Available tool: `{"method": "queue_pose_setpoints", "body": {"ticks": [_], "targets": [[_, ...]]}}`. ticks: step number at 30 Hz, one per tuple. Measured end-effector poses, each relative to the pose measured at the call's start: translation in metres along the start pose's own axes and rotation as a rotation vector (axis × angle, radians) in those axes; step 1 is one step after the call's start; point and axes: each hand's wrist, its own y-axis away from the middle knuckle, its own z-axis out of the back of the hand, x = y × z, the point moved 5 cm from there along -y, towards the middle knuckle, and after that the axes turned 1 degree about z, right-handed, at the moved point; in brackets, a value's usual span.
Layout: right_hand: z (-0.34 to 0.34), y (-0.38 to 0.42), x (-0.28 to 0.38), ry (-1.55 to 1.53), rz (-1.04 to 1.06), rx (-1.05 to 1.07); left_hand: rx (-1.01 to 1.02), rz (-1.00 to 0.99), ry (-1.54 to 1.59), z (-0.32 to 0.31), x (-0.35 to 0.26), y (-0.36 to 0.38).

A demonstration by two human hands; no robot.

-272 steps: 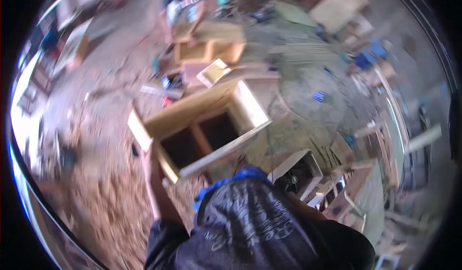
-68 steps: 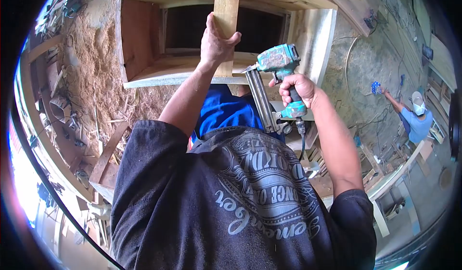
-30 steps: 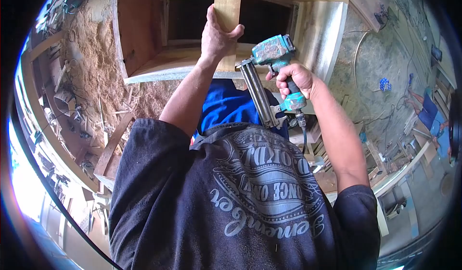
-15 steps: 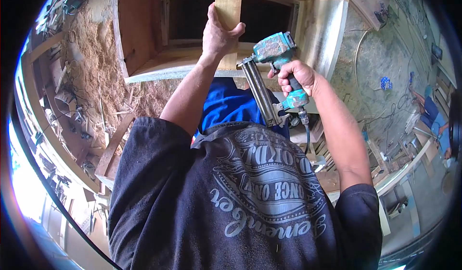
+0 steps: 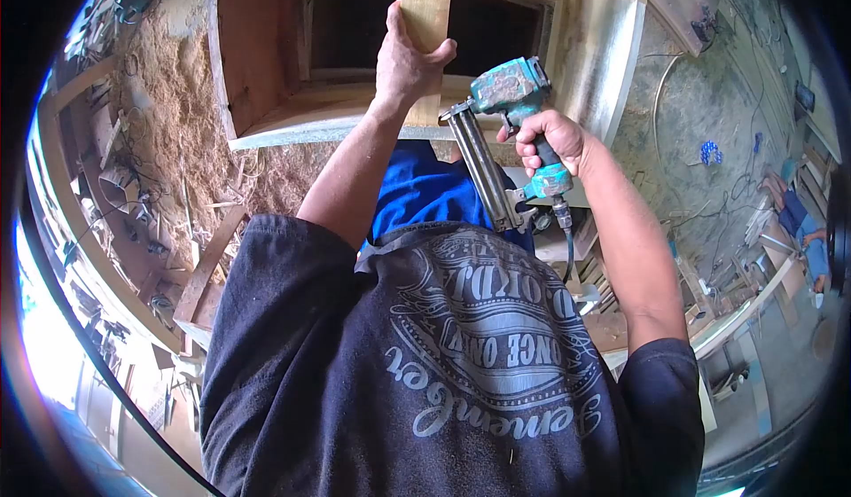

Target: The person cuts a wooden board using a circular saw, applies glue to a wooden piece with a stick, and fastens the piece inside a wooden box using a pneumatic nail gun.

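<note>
My left hand (image 5: 409, 67) is closed round a pale wooden board (image 5: 427, 5), thumb on its right side. The board runs lengthwise across the front of an open wooden cabinet frame (image 5: 297, 129). In my right hand (image 5: 554, 140) is a teal, worn nail gun (image 5: 510, 85), gripped by its black handle with a finger by the trigger. Its nose sits close to the board's lower right edge, and its long magazine slants down toward my lap. An air hose (image 5: 568, 244) hangs from the handle's base.
Wood shavings (image 5: 182, 133) cover the floor at the left, beside scrap timber (image 5: 208, 266). At far right is another person (image 5: 802, 226) low near the floor. A blue patterned object (image 5: 710, 152) lies on the floor, and a cable (image 5: 658, 98) curves behind the cabinet.
The board and my left hand have shifted slightly right. The nail gun stays in my right hand, almost in the same place. The person at far right has moved a little.
</note>
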Motion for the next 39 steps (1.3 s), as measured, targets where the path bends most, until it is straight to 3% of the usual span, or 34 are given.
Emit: {"method": "queue_pose_setpoints", "body": {"ticks": [27, 39], "targets": [[0.009, -0.001, -0.002, 0.015, -0.048, -0.014, 0.006, 0.061, 0.002, -0.006, 0.0, 0.003], [0.019, 0.037, 0.003, -0.044, 0.182, 0.02, -0.009, 0.012, 0.01, 0.003, 0.007, -0.004]]}}
